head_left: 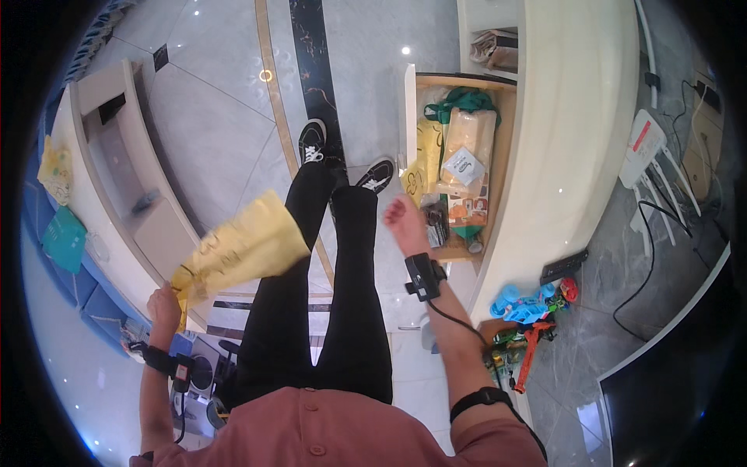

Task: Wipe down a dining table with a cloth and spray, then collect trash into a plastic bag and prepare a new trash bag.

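Note:
My left hand [163,306] is closed around one end of a yellow plastic bag [247,243] with dark printing. The bag spreads out to the right, in front of my left leg. My right hand [406,224] is at the front of a pulled-out drawer [411,101], its fingers curled against a smaller piece of yellow plastic bag [413,180] that overlaps the drawer's front edge. Inside the drawer lie another yellow bag [428,144], a dark green bag [467,101], a clear-wrapped beige package [471,132] with a white square packet [462,166] on it, and an orange-brown pack [469,210].
A long cream cabinet [564,148] holds the drawer, with a white router [644,148], cables and colourful toys [529,305] beyond it. A low white table [148,148] stands at left before a blue sofa [93,292]. My legs and black shoes [313,140] are between them.

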A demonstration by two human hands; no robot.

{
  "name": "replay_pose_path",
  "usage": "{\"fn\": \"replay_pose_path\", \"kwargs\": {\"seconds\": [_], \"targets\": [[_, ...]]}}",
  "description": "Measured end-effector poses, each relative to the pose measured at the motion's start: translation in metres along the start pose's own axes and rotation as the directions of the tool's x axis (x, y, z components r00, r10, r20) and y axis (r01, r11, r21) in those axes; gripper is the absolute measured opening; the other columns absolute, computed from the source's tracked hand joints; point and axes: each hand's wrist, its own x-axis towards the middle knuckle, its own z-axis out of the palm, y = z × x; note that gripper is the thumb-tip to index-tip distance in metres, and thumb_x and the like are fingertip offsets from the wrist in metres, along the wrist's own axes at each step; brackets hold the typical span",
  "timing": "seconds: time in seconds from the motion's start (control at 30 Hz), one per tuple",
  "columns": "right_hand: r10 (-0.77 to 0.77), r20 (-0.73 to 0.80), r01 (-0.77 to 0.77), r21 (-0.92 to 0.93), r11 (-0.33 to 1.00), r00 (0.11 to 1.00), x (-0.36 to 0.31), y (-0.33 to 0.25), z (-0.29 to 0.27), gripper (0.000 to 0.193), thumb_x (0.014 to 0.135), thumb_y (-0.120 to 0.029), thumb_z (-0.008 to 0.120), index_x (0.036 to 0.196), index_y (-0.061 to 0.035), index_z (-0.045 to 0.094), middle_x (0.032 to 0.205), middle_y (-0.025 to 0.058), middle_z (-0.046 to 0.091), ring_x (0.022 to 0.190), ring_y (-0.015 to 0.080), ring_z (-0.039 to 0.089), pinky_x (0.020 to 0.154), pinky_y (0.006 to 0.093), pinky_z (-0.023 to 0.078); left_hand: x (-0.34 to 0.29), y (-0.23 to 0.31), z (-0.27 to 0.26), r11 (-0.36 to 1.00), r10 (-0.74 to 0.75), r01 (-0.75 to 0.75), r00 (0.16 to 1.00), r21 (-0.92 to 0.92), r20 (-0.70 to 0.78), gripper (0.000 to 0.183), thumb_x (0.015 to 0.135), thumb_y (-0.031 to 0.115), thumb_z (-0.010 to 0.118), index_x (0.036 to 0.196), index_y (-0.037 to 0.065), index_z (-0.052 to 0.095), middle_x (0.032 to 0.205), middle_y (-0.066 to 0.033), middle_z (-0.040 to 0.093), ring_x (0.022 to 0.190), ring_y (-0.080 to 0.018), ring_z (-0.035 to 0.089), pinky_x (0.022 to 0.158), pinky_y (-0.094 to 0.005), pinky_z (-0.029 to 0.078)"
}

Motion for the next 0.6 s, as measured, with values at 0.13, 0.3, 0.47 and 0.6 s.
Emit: {"fn": "replay_pose_path", "kwargs": {"seconds": [0.13, 0.3, 0.47, 0.6], "targets": [[0.157, 0.086, -0.176, 0.63, 0.757, 0.984, 0.013, -0.003, 0.004, 0.023, 0.081, -0.024, 0.06, 0.084, -0.001, 0.057, 0.074, 0.0102, 0.059, 0.07, 0.0217, 0.058, 0.064, 0.0324, 0.048, -0.007, 0.062, -0.027, 0.964, 0.136, -0.132, 0.991, -0.232, 0.0, 0.009, 0.08, 0.009, 0.047, 0.086, 0.003, 0.051, 0.063, -0.0209, 0.057, 0.063, -0.0391, 0.058, 0.057, -0.0493, 0.044], [-0.134, 0.227, -0.017, 0.562, 0.827, 0.965, 0.035, -0.043, -0.055, 0.022, 0.081, -0.014, 0.055, 0.094, 0.0032, 0.056, 0.085, 0.0128, 0.062, 0.077, 0.0247, 0.06, 0.072, 0.0349, 0.049, -0.015, 0.115, -0.053, 0.885, 0.253, -0.261, 0.965, -0.386, -0.071, 0.007, 0.079, 0.01, 0.05, 0.081, 0.004, 0.048, 0.062, -0.0225, 0.055, 0.063, -0.0416, 0.054, 0.058, -0.0501, 0.042], [-0.415, -0.173, 0.449, 0.356, 0.819, 0.893, 0.009, -0.057, -0.036, 0.03, 0.081, -0.015, 0.052, 0.104, 0.0041, 0.052, 0.104, 0.0154, 0.058, 0.103, 0.0253, 0.053, 0.091, 0.0342, 0.042, -0.018, 0.096, -0.035, 0.898, 0.239, -0.227, 0.971, -0.376, -0.015, 0.007, 0.08, 0.011, 0.049, 0.082, 0.004, 0.049, 0.064, -0.0227, 0.056, 0.065, -0.0414, 0.055, 0.06, -0.0501, 0.042], [0.032, 0.5, -0.172, 0.236, 0.956, 0.865, 0.008, 0.007, -0.025, 0.024, 0.084, -0.009, 0.045, 0.101, 0.0067, 0.052, 0.1, 0.0184, 0.059, 0.095, 0.0276, 0.056, 0.087, 0.0337, 0.044, -0.019, 0.094, -0.03, 0.877, 0.228, -0.228, 0.972, -0.423, -0.05, 0.009, 0.079, 0.012, 0.051, 0.082, 0.004, 0.052, 0.063, -0.023, 0.056, 0.064, -0.0416, 0.055, 0.06, -0.0501, 0.043]]}}
